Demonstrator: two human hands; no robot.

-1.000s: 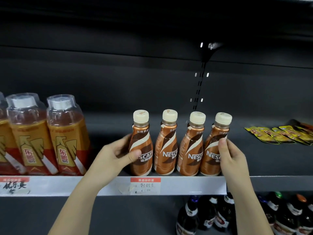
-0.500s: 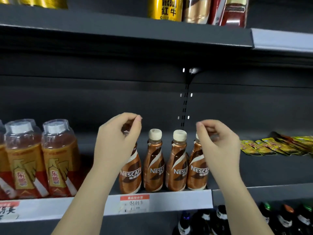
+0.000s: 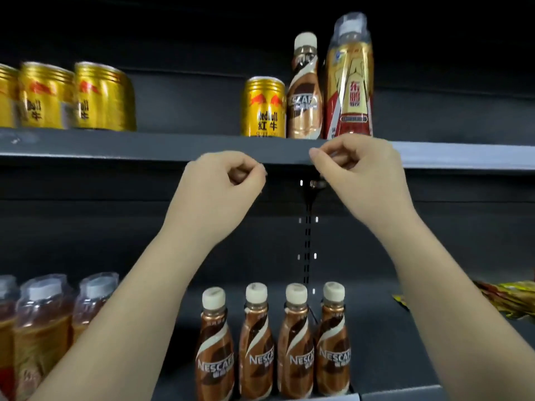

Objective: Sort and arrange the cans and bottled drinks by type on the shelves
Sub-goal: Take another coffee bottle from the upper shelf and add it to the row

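While four Nescafé bottles (image 3: 273, 342) line the lower shelf (image 3: 402, 393), the left hand (image 3: 223, 183) and right hand (image 3: 356, 169), both clenched and empty, rise before the upper shelf (image 3: 144, 147), beneath a Red Bull can (image 3: 263, 107).

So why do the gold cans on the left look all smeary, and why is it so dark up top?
Head view: the gold cans at upper left are smeared by motion blur, while the Nescafe bottles on the lower shelf read sharper; above the upper shelf the cabinet sinks into black shadow; the wide lens bends that shelf's edge; glare streaks the tall bottle's plastic wrap.
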